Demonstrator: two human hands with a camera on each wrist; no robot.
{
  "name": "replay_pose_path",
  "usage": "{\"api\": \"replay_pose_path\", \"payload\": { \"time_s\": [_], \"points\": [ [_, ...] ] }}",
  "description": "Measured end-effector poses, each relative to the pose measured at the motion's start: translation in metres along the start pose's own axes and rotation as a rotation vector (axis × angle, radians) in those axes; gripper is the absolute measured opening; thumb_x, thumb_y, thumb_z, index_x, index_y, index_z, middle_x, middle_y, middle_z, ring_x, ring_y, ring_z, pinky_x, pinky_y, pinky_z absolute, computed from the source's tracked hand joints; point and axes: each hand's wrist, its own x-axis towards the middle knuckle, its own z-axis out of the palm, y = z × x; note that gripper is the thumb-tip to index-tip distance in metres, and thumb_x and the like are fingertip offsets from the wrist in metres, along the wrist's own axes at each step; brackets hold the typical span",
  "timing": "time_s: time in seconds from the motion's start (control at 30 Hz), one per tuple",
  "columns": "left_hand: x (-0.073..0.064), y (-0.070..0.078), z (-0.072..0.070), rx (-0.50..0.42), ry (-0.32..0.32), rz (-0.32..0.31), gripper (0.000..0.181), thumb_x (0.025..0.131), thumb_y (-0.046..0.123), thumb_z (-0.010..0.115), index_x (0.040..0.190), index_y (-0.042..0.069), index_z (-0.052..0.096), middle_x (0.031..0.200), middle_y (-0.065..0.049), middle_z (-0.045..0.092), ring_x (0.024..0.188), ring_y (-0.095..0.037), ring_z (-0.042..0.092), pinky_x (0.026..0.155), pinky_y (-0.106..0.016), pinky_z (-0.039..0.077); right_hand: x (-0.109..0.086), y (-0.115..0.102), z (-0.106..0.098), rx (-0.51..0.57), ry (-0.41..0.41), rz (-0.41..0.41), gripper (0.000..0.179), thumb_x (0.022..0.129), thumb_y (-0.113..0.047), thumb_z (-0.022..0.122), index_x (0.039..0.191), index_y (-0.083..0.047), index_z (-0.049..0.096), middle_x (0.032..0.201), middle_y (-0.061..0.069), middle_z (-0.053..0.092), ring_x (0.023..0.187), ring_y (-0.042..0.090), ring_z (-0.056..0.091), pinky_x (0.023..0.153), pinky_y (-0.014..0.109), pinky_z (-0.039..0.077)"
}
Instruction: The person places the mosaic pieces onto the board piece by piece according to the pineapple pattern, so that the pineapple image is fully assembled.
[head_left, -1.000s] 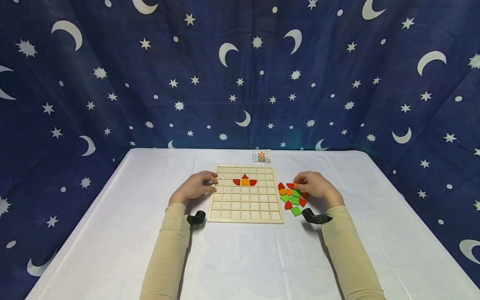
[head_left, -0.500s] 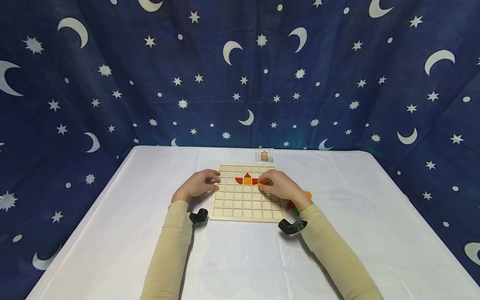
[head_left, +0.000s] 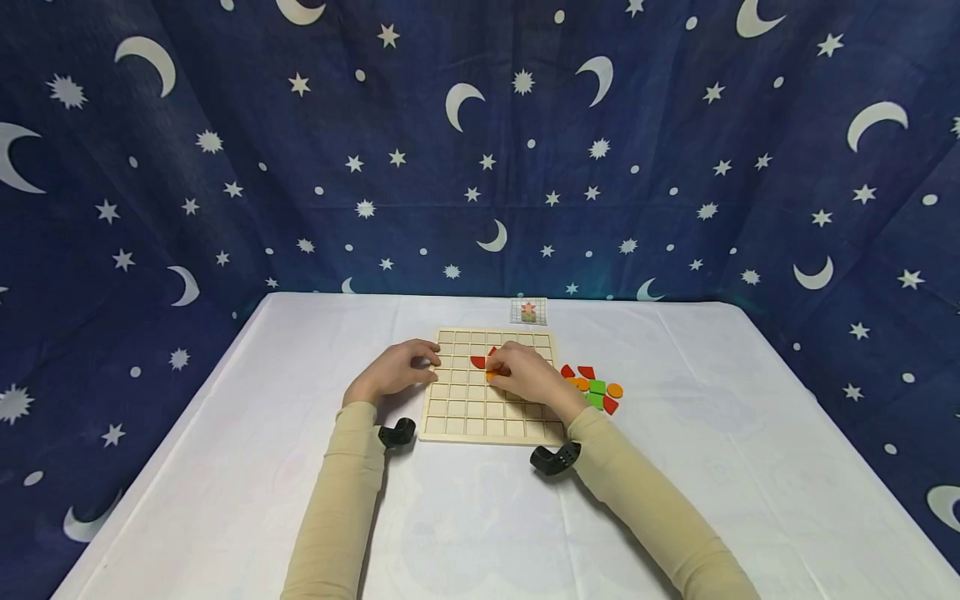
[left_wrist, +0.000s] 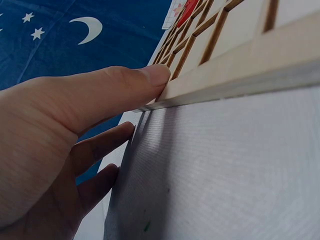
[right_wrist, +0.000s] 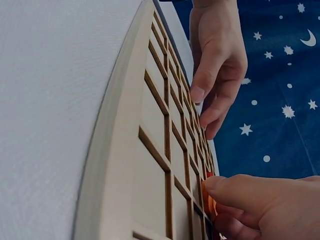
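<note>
A wooden grid board (head_left: 465, 408) lies flat on the white table. My left hand (head_left: 393, 371) rests at its left edge; in the left wrist view the thumb (left_wrist: 115, 90) touches the frame while other fingers lie apart on the cloth. Over the upper middle of the board, my right hand (head_left: 528, 375) pinches an orange piece (right_wrist: 206, 197) between thumb and fingers. Just left of those fingertips sits a red piece (head_left: 477, 362), and part of a red triangle (head_left: 492, 351) shows above. My right hand hides the other pieces set there.
Several loose red, orange and green pieces, among them a green piece (head_left: 597, 387), lie right of the board. A small card with a gridded picture (head_left: 528, 311) is behind the board. A dark blue curtain (head_left: 405, 217) hangs past the table's far edge.
My right hand has gone left from the loose pieces to the board's upper middle, carrying the orange piece. My left hand stays at the board's left edge. The view has shifted slightly.
</note>
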Motion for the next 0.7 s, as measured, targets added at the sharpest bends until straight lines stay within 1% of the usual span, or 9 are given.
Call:
{"api": "replay_pose_path", "payload": {
  "time_s": [0.2, 0.3, 0.5, 0.63, 0.7],
  "points": [
    [0.0, 0.001, -0.001, 0.001, -0.001, -0.002, 0.028, 0.085, 0.015, 0.075, 0.111, 0.006, 0.07, 0.14, -0.01, 0.054, 0.137, -0.031, 0.04, 0.115, -0.045, 0.031, -0.001, -0.001, 0.0, -0.033, -0.005, 0.011, 0.01, 0.089, -0.013, 0.071, 0.098, -0.007, 0.072, 0.094, 0.002, 0.065, 0.089, 0.017, 0.059, 0.081, 0.032, 0.052],
    [0.0, 0.001, -0.001, 0.007, -0.004, 0.001, 0.028, 0.085, 0.014, 0.074, 0.111, 0.006, 0.07, 0.14, -0.01, 0.054, 0.137, -0.031, 0.04, 0.115, -0.045, 0.031, -0.001, -0.002, 0.0, -0.031, -0.005, 0.02, 0.011, 0.089, -0.013, 0.071, 0.099, -0.008, 0.072, 0.095, 0.002, 0.065, 0.089, 0.017, 0.059, 0.082, 0.032, 0.052],
    [-0.001, 0.001, -0.001, 0.018, -0.005, 0.009, 0.027, 0.085, 0.014, 0.074, 0.11, 0.006, 0.07, 0.14, -0.011, 0.054, 0.137, -0.031, 0.04, 0.115, -0.045, 0.031, -0.004, -0.001, -0.003, -0.02, 0.002, 0.006, 0.013, 0.09, -0.014, 0.071, 0.1, -0.007, 0.073, 0.095, 0.002, 0.065, 0.088, 0.017, 0.06, 0.08, 0.032, 0.052],
    [-0.001, 0.001, -0.001, 0.022, -0.005, 0.017, 0.028, 0.085, 0.014, 0.075, 0.111, 0.006, 0.07, 0.14, -0.011, 0.054, 0.137, -0.031, 0.04, 0.115, -0.045, 0.031, -0.01, 0.003, -0.01, 0.011, 0.006, 0.037, 0.018, 0.09, -0.014, 0.071, 0.105, -0.005, 0.072, 0.098, 0.004, 0.065, 0.09, 0.018, 0.062, 0.08, 0.032, 0.053],
    [-0.001, 0.0, -0.001, 0.024, -0.005, 0.019, 0.028, 0.085, 0.014, 0.074, 0.111, 0.006, 0.07, 0.14, -0.011, 0.054, 0.137, -0.032, 0.04, 0.114, -0.045, 0.031, -0.015, 0.006, -0.016, 0.028, 0.005, 0.075, 0.021, 0.09, -0.015, 0.07, 0.109, -0.005, 0.071, 0.101, 0.004, 0.066, 0.091, 0.019, 0.062, 0.081, 0.033, 0.054]
  ]
}}
